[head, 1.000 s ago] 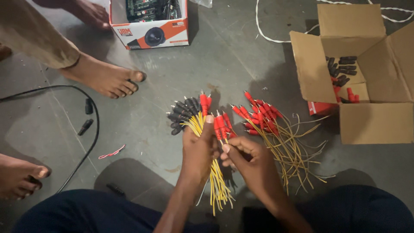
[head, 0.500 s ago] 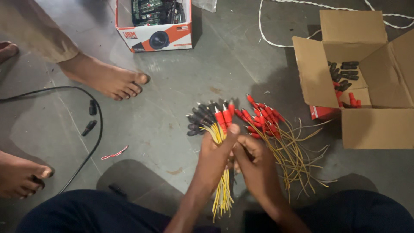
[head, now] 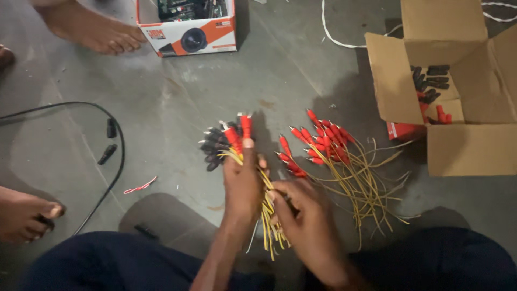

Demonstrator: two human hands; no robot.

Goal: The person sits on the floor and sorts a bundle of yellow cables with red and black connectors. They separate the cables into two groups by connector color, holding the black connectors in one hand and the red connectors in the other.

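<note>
On the grey concrete floor (head: pixel 323 75), an open cardboard box (head: pixel 458 140) of plugs is set well right; a loose pile of red-tipped yellow leads (head: pixel 334 156) lies near the hands; a bundle of red and black plugs (head: pixel 229 143) is clasped in the left hand (head: pixel 242 186); its yellow tails are pinched by the right hand (head: pixel 307 215); leads could be spilled if the clasp were loosened; the right fingertips are hidden.

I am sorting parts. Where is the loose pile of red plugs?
In the head view, the loose pile of red plugs lies on the floor right of the hands, left of the cardboard box.
</note>
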